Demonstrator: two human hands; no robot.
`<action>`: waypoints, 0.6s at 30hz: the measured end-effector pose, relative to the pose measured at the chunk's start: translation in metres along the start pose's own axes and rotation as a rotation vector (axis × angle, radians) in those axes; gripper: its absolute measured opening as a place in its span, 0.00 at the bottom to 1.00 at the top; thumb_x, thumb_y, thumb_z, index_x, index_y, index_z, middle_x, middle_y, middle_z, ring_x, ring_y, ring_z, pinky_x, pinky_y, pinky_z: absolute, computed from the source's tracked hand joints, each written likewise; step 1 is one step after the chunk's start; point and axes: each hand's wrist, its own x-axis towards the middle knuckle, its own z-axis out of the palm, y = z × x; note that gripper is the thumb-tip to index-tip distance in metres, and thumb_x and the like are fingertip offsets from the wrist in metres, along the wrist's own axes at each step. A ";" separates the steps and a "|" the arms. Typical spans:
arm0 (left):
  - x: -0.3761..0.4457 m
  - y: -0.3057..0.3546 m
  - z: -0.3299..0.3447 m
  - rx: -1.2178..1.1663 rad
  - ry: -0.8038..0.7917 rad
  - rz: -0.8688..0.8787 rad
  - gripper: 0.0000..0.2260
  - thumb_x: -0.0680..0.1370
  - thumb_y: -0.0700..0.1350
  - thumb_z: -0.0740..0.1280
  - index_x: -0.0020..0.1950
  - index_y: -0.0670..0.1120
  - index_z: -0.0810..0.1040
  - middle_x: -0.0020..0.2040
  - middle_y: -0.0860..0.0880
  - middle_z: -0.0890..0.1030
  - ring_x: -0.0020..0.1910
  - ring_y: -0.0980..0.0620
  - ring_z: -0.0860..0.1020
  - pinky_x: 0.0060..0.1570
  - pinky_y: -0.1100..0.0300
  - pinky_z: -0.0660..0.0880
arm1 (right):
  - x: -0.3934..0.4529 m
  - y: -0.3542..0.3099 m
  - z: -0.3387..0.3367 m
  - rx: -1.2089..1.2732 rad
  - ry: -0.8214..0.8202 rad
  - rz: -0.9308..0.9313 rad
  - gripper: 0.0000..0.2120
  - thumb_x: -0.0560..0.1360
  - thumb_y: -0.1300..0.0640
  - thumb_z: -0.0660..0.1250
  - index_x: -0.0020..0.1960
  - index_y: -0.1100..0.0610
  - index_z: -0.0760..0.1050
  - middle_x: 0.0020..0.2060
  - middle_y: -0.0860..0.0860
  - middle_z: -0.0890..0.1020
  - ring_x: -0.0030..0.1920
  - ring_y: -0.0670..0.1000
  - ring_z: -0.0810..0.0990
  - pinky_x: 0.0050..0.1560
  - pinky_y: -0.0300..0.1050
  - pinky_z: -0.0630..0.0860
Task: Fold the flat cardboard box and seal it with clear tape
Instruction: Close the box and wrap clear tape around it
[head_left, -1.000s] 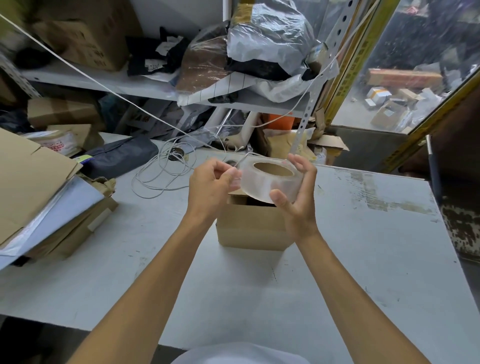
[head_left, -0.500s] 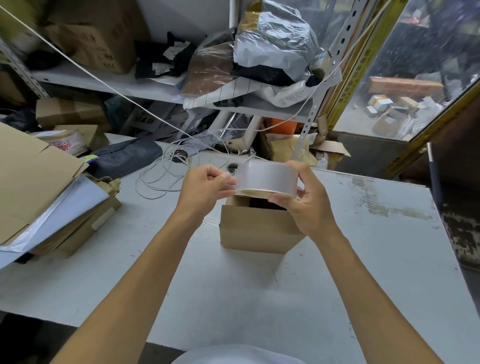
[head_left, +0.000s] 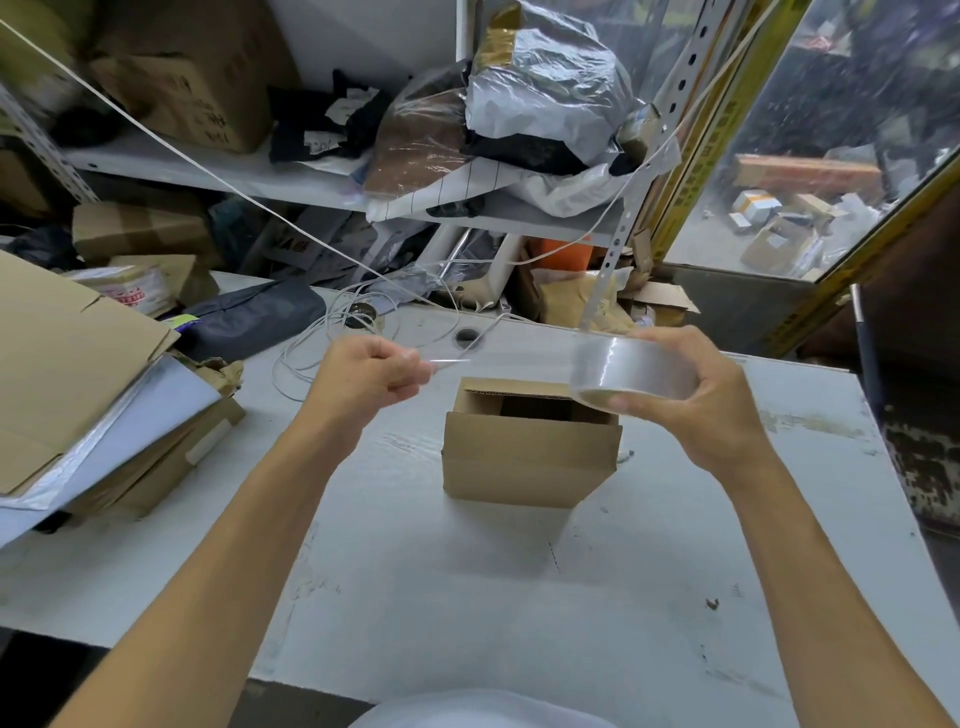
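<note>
A small brown cardboard box (head_left: 524, 457) stands folded up on the white table (head_left: 467, 597), its top flaps partly open toward the back. Above its right rear corner my right hand (head_left: 706, 400) grips a roll of clear tape (head_left: 628, 371). My left hand (head_left: 363, 382) is off to the left of the box and pinches the free end of the tape. A clear strip (head_left: 498, 358) stretches between the two hands, above the box's far edge.
A stack of flat cardboard and white sheets (head_left: 78, 395) covers the table's left side. A coil of white cable (head_left: 353, 332) lies behind the box. Cluttered shelves with boxes and bags (head_left: 519, 104) rise at the back. The table's right edge (head_left: 893, 467) borders a dark gap.
My hands have pulled apart: the left went left with the tape end, the right went right with the roll. A strip of tape now spans the gap between them.
</note>
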 end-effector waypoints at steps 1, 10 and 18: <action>-0.001 -0.003 0.000 0.010 -0.013 -0.027 0.10 0.81 0.37 0.66 0.40 0.39 0.79 0.48 0.37 0.85 0.55 0.43 0.83 0.58 0.51 0.79 | 0.000 0.000 -0.003 0.019 -0.005 0.021 0.27 0.62 0.53 0.82 0.54 0.35 0.74 0.54 0.32 0.74 0.55 0.31 0.72 0.49 0.41 0.77; 0.009 -0.025 0.010 -0.153 -0.094 -0.282 0.06 0.83 0.39 0.60 0.50 0.37 0.74 0.60 0.33 0.79 0.55 0.35 0.82 0.54 0.46 0.80 | 0.000 0.006 0.004 0.414 -0.066 0.196 0.29 0.55 0.49 0.81 0.56 0.46 0.81 0.51 0.41 0.80 0.54 0.47 0.79 0.43 0.43 0.81; 0.009 -0.032 0.012 -0.224 -0.129 -0.308 0.12 0.85 0.39 0.55 0.46 0.37 0.73 0.55 0.32 0.80 0.48 0.35 0.84 0.49 0.44 0.82 | 0.002 0.015 0.020 0.455 -0.155 0.337 0.32 0.56 0.49 0.80 0.60 0.46 0.79 0.64 0.38 0.74 0.63 0.51 0.73 0.56 0.51 0.80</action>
